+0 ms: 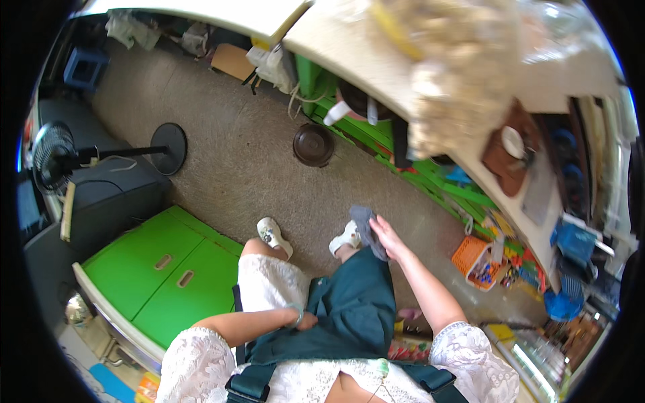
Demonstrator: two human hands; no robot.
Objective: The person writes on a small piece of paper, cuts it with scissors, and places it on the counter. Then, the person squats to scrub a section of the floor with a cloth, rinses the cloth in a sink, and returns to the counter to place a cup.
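Note:
My right hand (pixel 387 238) is stretched forward over the floor near my right shoe (pixel 346 239), its fingers on a grey cloth (pixel 367 229) that hangs loosely from it. My left hand (pixel 306 321) rests low against the dark green apron (pixel 347 312) over my lap. A pale green bangle (pixel 300 313) circles that wrist. Folds of the apron hide most of the left fingers, so their grip is unclear. White shorts (pixel 272 282) show beside the apron.
To the right runs a white counter (pixel 352 55) bearing a blurred bag of pale pieces (pixel 458 65) and a brown cloth (pixel 509 151). A round brown lidded container (pixel 313 145), a standing fan (pixel 53 156), an orange basket (pixel 471 257) and a green cabinet (pixel 151 287) surround the floor.

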